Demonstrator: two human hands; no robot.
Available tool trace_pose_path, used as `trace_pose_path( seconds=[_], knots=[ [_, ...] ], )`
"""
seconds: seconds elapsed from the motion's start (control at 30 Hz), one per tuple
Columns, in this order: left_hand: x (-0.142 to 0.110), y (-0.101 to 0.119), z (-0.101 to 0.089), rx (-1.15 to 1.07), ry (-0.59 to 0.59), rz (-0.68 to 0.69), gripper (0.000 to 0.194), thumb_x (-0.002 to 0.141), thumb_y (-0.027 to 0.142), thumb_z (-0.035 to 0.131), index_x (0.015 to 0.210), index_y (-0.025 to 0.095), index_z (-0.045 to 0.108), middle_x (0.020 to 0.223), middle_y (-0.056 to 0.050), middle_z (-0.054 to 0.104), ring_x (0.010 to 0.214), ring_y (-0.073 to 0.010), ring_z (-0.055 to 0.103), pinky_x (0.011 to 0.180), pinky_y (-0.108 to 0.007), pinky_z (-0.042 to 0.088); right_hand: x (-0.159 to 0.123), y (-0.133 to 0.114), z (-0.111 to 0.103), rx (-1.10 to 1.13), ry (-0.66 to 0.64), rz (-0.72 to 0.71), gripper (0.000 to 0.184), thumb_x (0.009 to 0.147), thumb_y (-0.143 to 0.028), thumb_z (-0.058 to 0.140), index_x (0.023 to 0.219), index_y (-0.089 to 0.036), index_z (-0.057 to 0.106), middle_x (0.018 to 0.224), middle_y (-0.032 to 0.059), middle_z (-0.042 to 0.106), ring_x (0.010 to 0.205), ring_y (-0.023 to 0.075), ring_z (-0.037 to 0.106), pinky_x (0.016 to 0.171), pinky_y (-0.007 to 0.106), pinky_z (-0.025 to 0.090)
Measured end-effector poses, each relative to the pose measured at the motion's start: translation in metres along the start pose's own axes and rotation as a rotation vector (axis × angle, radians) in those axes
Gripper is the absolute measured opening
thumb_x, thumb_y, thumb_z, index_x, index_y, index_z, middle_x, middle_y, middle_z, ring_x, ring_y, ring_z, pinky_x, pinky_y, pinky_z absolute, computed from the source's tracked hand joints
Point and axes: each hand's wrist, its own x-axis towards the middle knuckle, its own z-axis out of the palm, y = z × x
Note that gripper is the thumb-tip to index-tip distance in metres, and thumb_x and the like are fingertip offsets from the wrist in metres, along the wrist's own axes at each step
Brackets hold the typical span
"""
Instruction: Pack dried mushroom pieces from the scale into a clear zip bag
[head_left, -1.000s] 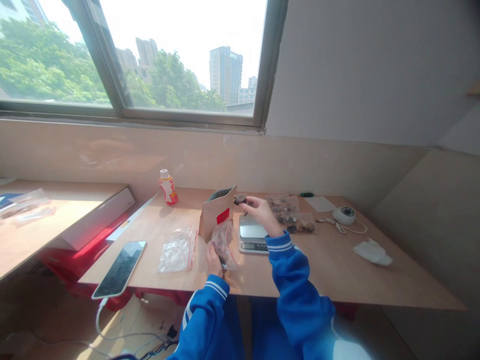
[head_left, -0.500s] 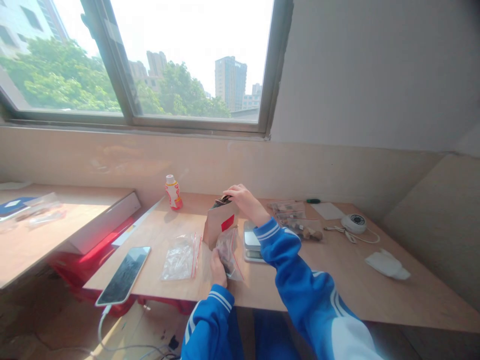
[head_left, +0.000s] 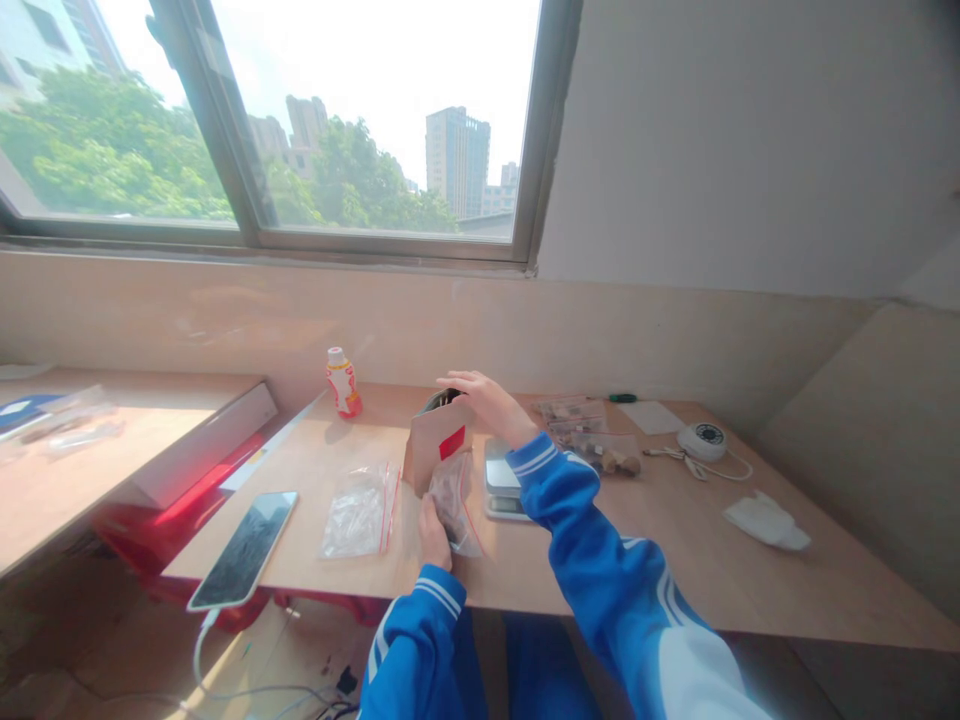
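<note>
A brown paper pouch (head_left: 433, 450) with a red label stands open on the wooden table (head_left: 675, 560). My right hand (head_left: 484, 402) hovers over the pouch's mouth with its fingers stretched out and nothing visible in them. My left hand (head_left: 433, 530) is closed on a clear zip bag (head_left: 454, 495) with dark pieces inside, held upright just in front of the pouch. A small digital scale (head_left: 501, 480) sits right of the pouch, partly hidden by my right forearm.
An empty clear zip bag (head_left: 360, 510) lies left of the pouch, a phone (head_left: 244, 548) on a cable at the table's left corner. A small red-and-white bottle (head_left: 343, 384) stands at the back. Filled bags (head_left: 596, 445), a white round device (head_left: 699, 437) and crumpled tissue (head_left: 765, 520) lie right.
A second ago my right hand held a dark piece beside the pouch; it moved over the pouch's mouth, and now its fingers are spread with no piece visible. The left hand stayed on the bag.
</note>
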Motion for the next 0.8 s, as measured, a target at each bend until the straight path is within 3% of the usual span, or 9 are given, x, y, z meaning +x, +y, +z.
trace_pose_path(
  seconds=[0.13, 0.27, 0.47, 0.57, 0.67, 0.73, 0.8],
  knots=[
    [-0.004, 0.007, 0.001, -0.059, 0.011, -0.027, 0.042, 0.086, 0.046, 0.035, 0.087, 0.015, 0.063, 0.096, -0.012, 0.069, 0.102, -0.0284, 0.063, 0.095, -0.041, 0.047, -0.002, -0.012, -0.005, 0.108, 0.151, 0.066, 0.039, 0.084, -0.013, 0.058, 0.12, -0.029, 0.061, 0.128, 0.0022, 0.059, 0.12, 0.0184, 0.053, 0.107, 0.038, 0.039],
    [-0.005, 0.007, 0.004, -0.116, 0.0, -0.079, 0.046, 0.085, 0.049, 0.035, 0.085, 0.014, 0.065, 0.087, -0.011, 0.07, 0.095, -0.028, 0.066, 0.09, -0.041, 0.05, 0.005, -0.022, 0.004, 0.259, 0.356, 0.077, 0.026, 0.087, -0.023, 0.057, 0.111, -0.025, 0.066, 0.122, 0.0035, 0.063, 0.115, 0.0172, 0.057, 0.102, 0.034, 0.042],
    [-0.002, 0.002, 0.004, -0.152, 0.008, -0.092, 0.05, 0.087, 0.049, 0.036, 0.104, 0.012, 0.065, 0.115, -0.015, 0.066, 0.116, -0.0259, 0.057, 0.103, -0.034, 0.041, 0.004, -0.016, 0.03, 0.251, 0.304, 0.109, 0.02, 0.088, -0.03, 0.056, 0.101, -0.022, 0.069, 0.121, 0.008, 0.063, 0.118, 0.021, 0.053, 0.104, 0.038, 0.039],
    [-0.002, 0.003, 0.003, -0.146, -0.01, -0.092, 0.051, 0.086, 0.05, 0.036, 0.108, 0.013, 0.064, 0.119, -0.015, 0.064, 0.118, -0.0253, 0.056, 0.102, -0.033, 0.042, -0.018, -0.025, 0.027, 0.235, 0.426, 0.128, 0.025, 0.092, -0.031, 0.047, 0.106, -0.023, 0.066, 0.122, 0.0073, 0.061, 0.12, 0.0197, 0.051, 0.106, 0.038, 0.036],
    [-0.002, 0.004, 0.002, -0.148, -0.023, -0.083, 0.053, 0.085, 0.053, 0.039, 0.107, 0.012, 0.065, 0.116, -0.016, 0.066, 0.116, -0.0258, 0.057, 0.099, -0.033, 0.043, -0.054, -0.037, 0.023, 0.292, 0.561, 0.25, 0.027, 0.092, -0.028, 0.041, 0.099, -0.02, 0.065, 0.104, 0.0062, 0.066, 0.101, 0.0177, 0.06, 0.093, 0.033, 0.045],
    [-0.002, 0.005, 0.002, -0.162, -0.056, -0.078, 0.057, 0.084, 0.056, 0.037, 0.104, 0.01, 0.065, 0.108, -0.017, 0.068, 0.11, -0.0272, 0.06, 0.095, -0.035, 0.046, -0.082, -0.041, 0.029, 0.375, 0.535, 0.394, 0.024, 0.088, -0.023, 0.041, 0.092, -0.019, 0.064, 0.087, 0.0035, 0.067, 0.081, 0.0161, 0.063, 0.076, 0.029, 0.05],
    [-0.002, 0.004, 0.001, -0.169, -0.138, -0.058, 0.063, 0.085, 0.059, 0.031, 0.101, 0.009, 0.065, 0.1, -0.017, 0.069, 0.101, -0.0281, 0.063, 0.088, -0.037, 0.049, -0.11, -0.041, 0.043, 0.479, 0.412, 0.561, 0.023, 0.083, -0.018, 0.04, 0.085, -0.018, 0.063, 0.07, 0.0, 0.064, 0.062, 0.014, 0.06, 0.06, 0.026, 0.05]
  ],
)
